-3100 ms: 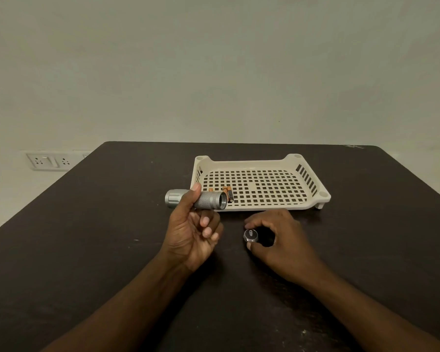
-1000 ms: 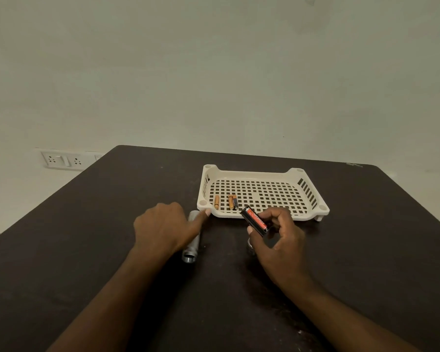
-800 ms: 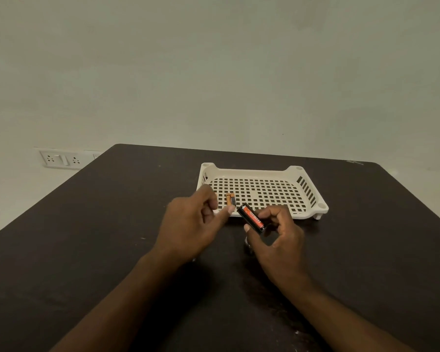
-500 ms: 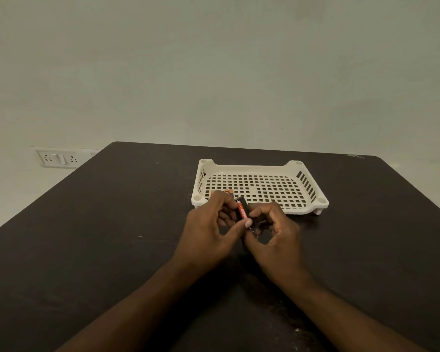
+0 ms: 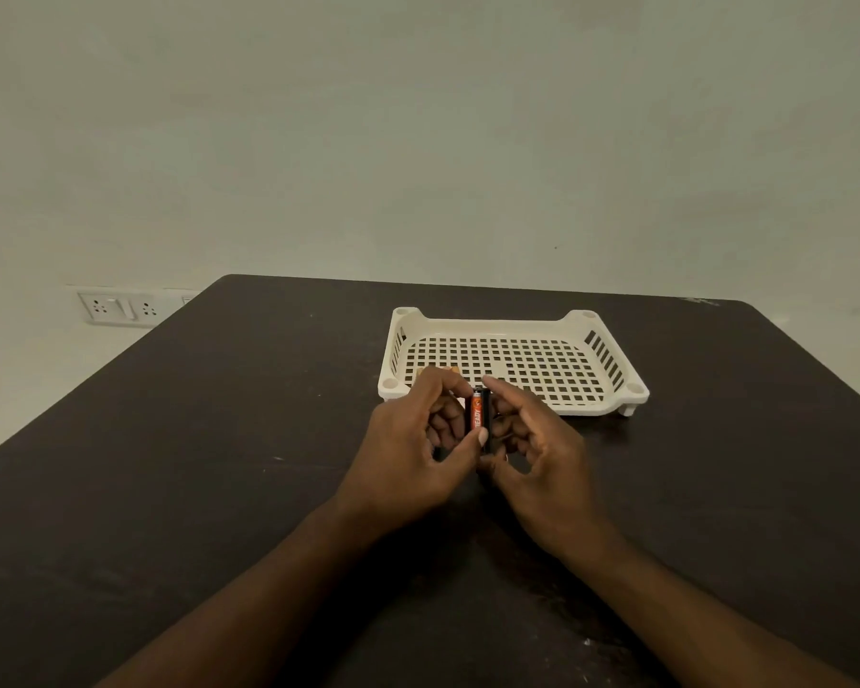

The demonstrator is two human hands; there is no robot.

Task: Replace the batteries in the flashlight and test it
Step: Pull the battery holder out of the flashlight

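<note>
Just in front of the white slotted tray (image 5: 611,404), above the dark table (image 5: 219,439), both hands meet on one upright orange-and-black battery pack (image 5: 478,414). The left hand (image 5: 413,449) pinches it, thumb low, forefinger at top. The right hand (image 5: 537,449) grips its other side, fingers curled. Flashlight out of sight.

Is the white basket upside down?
No, the white basket stands right way up on the table, open side on top.
</note>
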